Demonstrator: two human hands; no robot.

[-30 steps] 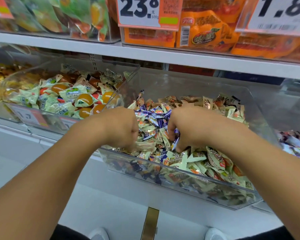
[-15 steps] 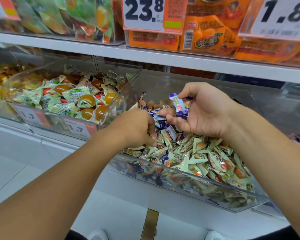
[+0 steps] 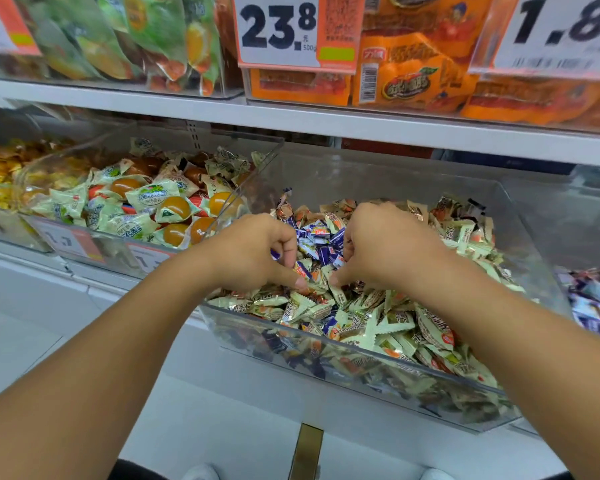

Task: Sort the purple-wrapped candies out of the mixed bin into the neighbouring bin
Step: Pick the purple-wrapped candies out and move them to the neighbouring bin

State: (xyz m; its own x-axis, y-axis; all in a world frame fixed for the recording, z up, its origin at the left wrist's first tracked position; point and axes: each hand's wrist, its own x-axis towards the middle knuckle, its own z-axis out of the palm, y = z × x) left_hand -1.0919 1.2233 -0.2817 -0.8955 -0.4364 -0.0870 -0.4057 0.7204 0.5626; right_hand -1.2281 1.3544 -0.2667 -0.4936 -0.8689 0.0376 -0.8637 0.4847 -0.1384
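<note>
The clear mixed bin [image 3: 551,271] holds pale green and brown wrapped candies, with a cluster of purple-wrapped candies [image 3: 321,245] near its middle. Both of my hands are down in this pile, one on each side of the cluster. My left hand [image 3: 253,252] has curled fingers with a bit of purple wrapper showing between them, and its thumb presses into the green wrappers. My right hand [image 3: 388,244] curls its fingers into the purple candies, thumb tip down on the pile. What lies in either palm is hidden.
The neighbouring bin [image 3: 594,306] at the far right holds purple and white wrapped candies. To the left stands a clear bin of jelly cups [image 3: 153,209]. A white shelf [image 3: 361,123] with price tags [image 3: 279,29] and orange packets overhangs the bins.
My right hand, raised half a second ago with purple candies in it, has come back down into the pile. My left hand stayed low in the bin and shifted slightly.
</note>
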